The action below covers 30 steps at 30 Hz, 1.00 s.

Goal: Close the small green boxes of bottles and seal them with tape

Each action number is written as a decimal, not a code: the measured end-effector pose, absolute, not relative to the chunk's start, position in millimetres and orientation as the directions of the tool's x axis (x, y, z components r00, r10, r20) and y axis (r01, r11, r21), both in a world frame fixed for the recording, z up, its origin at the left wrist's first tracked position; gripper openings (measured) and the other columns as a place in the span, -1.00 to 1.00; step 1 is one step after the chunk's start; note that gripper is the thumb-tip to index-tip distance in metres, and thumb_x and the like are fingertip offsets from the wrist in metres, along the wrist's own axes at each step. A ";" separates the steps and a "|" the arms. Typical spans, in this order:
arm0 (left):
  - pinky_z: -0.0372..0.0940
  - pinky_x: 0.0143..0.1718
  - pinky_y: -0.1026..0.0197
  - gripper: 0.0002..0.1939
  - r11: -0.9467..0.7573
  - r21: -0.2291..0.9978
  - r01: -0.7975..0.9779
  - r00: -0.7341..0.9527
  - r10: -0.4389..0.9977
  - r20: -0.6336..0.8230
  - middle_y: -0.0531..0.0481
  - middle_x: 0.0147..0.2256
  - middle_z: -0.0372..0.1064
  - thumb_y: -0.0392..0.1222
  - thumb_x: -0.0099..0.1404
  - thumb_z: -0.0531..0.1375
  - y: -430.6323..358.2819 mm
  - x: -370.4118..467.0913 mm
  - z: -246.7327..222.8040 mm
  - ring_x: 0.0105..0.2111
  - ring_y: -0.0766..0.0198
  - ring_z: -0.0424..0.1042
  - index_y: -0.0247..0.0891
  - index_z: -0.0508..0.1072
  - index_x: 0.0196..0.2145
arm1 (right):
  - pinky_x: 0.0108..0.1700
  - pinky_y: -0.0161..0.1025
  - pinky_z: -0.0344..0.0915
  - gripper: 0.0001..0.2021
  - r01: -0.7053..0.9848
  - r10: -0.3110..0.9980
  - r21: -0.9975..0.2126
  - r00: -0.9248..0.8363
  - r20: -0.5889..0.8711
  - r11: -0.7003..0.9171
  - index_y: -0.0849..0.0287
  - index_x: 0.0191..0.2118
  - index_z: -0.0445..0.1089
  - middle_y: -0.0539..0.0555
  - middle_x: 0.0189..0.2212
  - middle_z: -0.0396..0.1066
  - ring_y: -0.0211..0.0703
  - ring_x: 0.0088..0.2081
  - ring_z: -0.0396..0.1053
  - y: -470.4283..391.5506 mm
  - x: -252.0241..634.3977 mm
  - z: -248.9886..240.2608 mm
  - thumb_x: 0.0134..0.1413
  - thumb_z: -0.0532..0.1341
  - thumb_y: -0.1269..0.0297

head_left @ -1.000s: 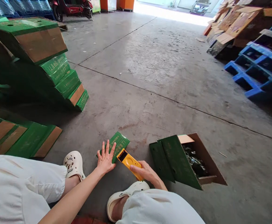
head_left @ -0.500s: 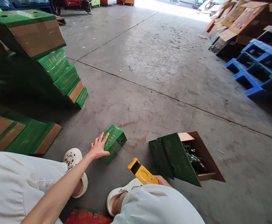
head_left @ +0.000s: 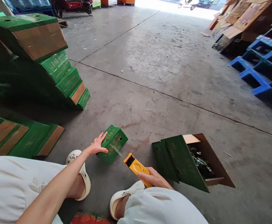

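Observation:
A small green cardboard box (head_left: 114, 138) with printed characters stands on the floor in front of me, seemingly tipped a little. My left hand (head_left: 98, 144) grips its near left edge, fingers over the top and thumb along the near side. From the box's near face a short strip of clear tape (head_left: 117, 151) stretches toward a yellow handheld tape dispenser (head_left: 136, 168). That dispenser is in my right hand (head_left: 153, 177), thumb on top and other fingers mostly hidden beneath. Dispenser and box are slightly apart.
To my right lies an open green carton (head_left: 180, 161) with shiny dark wrapped contents. Stacked green boxes (head_left: 56, 67) rise at left, with more boxes (head_left: 35, 137) nearer. Blue pallets (head_left: 262, 67) and flattened cardboard (head_left: 248, 18) stand far right. A red box (head_left: 83, 217) sits between my feet.
My right hand has come up from behind my knee, bringing the dispenser slightly left and up toward the green box. My left hand has shifted to the box's edge, and the box has tipped slightly.

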<state>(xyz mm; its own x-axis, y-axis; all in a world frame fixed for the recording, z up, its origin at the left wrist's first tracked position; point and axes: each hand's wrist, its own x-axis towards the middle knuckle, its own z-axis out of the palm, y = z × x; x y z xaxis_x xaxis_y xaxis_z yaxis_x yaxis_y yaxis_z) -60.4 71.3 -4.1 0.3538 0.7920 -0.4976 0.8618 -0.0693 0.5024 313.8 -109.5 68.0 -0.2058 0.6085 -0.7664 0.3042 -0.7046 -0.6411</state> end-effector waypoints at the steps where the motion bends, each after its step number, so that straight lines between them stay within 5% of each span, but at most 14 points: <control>1: 0.06 0.39 -0.25 0.27 -0.079 0.511 0.856 0.363 0.794 -0.487 -0.08 0.58 -0.30 0.03 0.10 0.40 73.4 -62.9 -6.1 0.49 -0.30 -0.03 0.14 -0.27 0.57 | -0.42 -0.27 0.04 -0.42 0.295 0.604 -0.661 -0.268 -0.750 -0.690 0.17 -0.31 0.41 -0.03 -0.49 0.23 -0.25 -0.44 0.14 -105.1 314.8 64.7 -0.04 0.36 -0.33; 7: -0.11 0.49 -0.19 0.24 -0.036 0.638 0.769 0.442 0.751 -0.491 -0.15 0.57 -0.29 0.00 0.13 0.39 86.6 -74.9 -10.6 0.54 -0.12 -0.14 -0.02 -0.21 0.58 | -0.42 -0.28 0.09 -0.42 0.329 0.595 -0.679 -0.328 -0.734 -0.656 0.23 -0.30 0.43 -0.01 -0.49 0.31 -0.25 -0.46 0.19 -71.5 300.3 42.7 0.02 0.35 -0.31; 13: 0.04 0.47 -0.03 0.08 0.070 0.722 0.689 0.393 0.800 -0.453 -0.13 0.52 -0.02 0.11 0.17 0.37 101.8 -100.1 -13.4 0.50 -0.04 0.03 -0.17 0.06 0.53 | -0.44 -0.31 0.12 -0.43 0.379 0.585 -0.665 -0.317 -0.747 -0.643 0.22 -0.33 0.41 -0.01 -0.50 0.34 -0.25 -0.47 0.25 -35.1 266.3 32.6 0.00 0.38 -0.29; 18: 0.00 0.47 -0.15 -0.07 0.024 0.514 0.858 0.170 0.930 -0.327 -0.24 0.49 0.05 0.08 0.30 0.28 82.8 -89.5 -16.3 0.48 -0.06 0.06 -0.20 0.09 0.52 | -0.42 -0.34 0.16 -0.45 0.302 0.613 -0.721 -0.384 -0.691 -0.624 0.23 -0.30 0.44 0.00 -0.49 0.39 -0.23 -0.45 0.30 -11.9 243.9 29.4 0.10 0.35 -0.28; 24: -0.29 0.40 -0.56 0.45 0.014 0.160 0.987 0.033 0.958 -0.286 -0.40 0.56 -0.56 0.21 -0.01 0.51 35.2 -34.1 -17.0 0.54 -0.36 -0.44 -0.17 -0.24 0.58 | -0.45 -0.35 0.16 -0.41 0.285 0.625 -0.731 -0.383 -0.680 -0.620 0.22 -0.33 0.45 -0.01 -0.51 0.39 -0.27 -0.48 0.29 -4.6 231.4 32.6 0.02 0.38 -0.33; 30: -0.06 0.26 -0.63 0.31 0.064 0.123 0.990 -0.019 0.942 -0.334 -0.47 0.52 -0.28 0.00 0.03 0.45 55.7 -21.3 0.5 0.45 -0.50 -0.10 0.04 -0.18 0.57 | -0.44 -0.35 0.19 -0.40 0.290 0.643 -0.738 -0.363 -0.674 -0.609 0.22 -0.31 0.48 0.00 -0.48 0.40 -0.26 -0.46 0.31 -8.2 234.7 32.7 0.03 0.36 -0.35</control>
